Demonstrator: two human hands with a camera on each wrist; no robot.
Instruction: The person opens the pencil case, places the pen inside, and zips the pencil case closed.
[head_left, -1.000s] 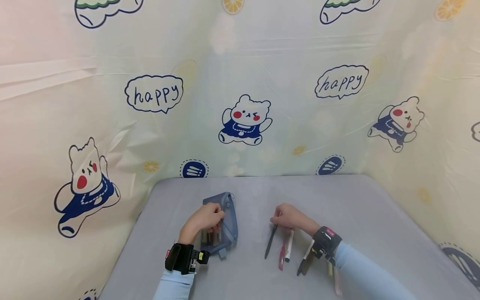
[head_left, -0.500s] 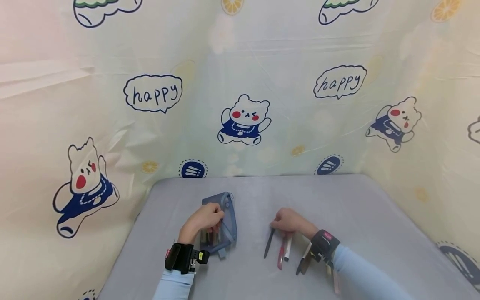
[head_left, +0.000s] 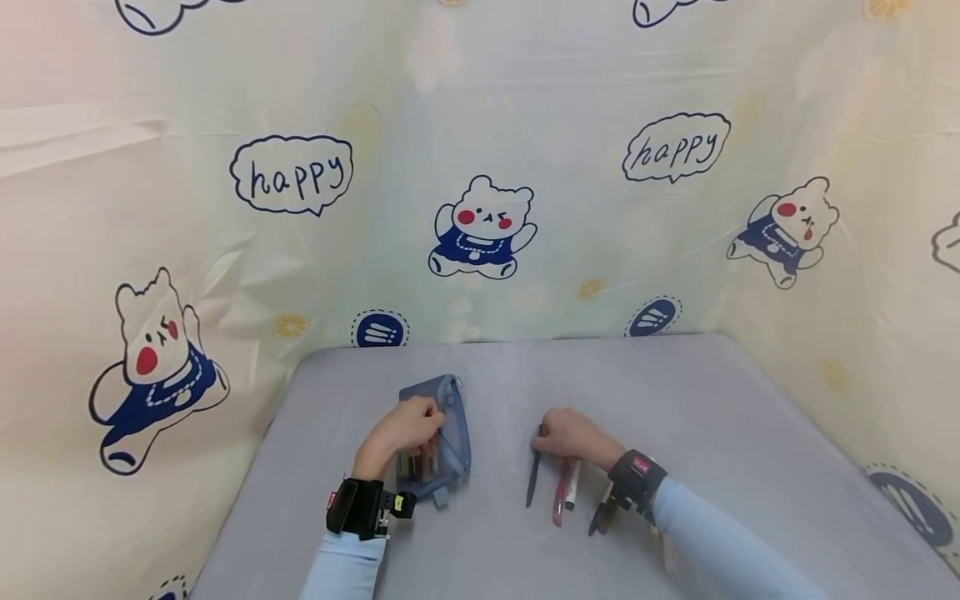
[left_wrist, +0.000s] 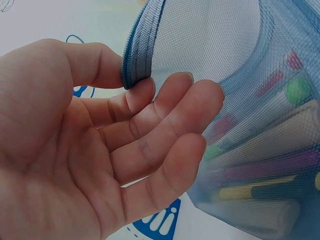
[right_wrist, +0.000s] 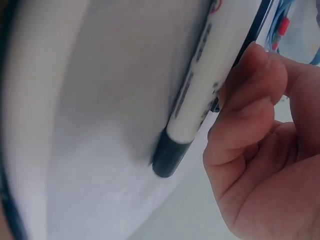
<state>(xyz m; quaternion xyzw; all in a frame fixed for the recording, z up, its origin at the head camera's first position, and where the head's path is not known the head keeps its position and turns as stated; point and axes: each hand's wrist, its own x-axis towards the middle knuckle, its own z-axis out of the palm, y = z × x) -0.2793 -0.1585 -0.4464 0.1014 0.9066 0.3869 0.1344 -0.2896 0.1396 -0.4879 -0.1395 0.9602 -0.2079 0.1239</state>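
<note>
In the head view my left hand [head_left: 408, 427] is at the blue mesh pencil case [head_left: 459, 437] on the left part of the table. Its thumb and index finger pinch the zippered edge [left_wrist: 141, 47], while the other fingers are loosely bent beside the mesh. Several pens and markers [left_wrist: 272, 135] show through the mesh. To the right, my right hand [head_left: 573, 435] has its curled fingers at the upper end of a dark pen [head_left: 533, 482], pinching it. A white marker with a dark end [right_wrist: 195, 95] lies close by these fingers.
Right of the dark pen lie a pink pen [head_left: 558, 504] and a white marker [head_left: 572, 487]. A dark-ended pen [head_left: 598, 517] and others lie partly under the right forearm. The grey table [head_left: 480, 550] ends at a cartoon-printed curtain [head_left: 570, 192].
My right hand has settled slightly at the dark pen's upper end, its fingers closing on it. My left hand keeps its pinch on the pencil case. The head view has shifted slightly.
</note>
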